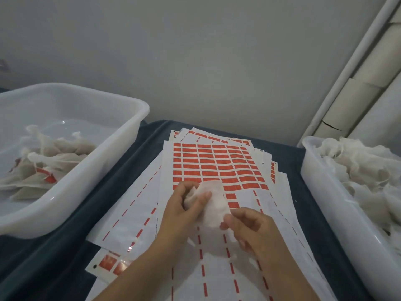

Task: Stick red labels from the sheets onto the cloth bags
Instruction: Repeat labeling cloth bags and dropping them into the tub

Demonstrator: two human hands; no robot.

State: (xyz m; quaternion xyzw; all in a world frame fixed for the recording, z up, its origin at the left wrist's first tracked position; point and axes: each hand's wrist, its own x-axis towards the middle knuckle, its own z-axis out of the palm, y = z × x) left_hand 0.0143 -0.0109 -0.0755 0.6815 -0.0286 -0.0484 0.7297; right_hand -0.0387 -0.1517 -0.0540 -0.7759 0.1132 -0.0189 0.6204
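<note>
A small white cloth bag (213, 202) is held over the top sheet of red labels (217, 166), which lies on a stack of sheets in the middle of the table. My left hand (184, 205) grips the bag's left end, thumb on top. My right hand (249, 227) pinches the bag's lower right corner. The near part of the top sheet is peeled bare, with only red dashes left.
A white tub (91, 181) at the left holds cloth bags with red labels on them. Another white tub (325, 205) at the right is heaped with plain cloth bags. Dark blue cloth (147, 135) covers the table. A wall stands behind.
</note>
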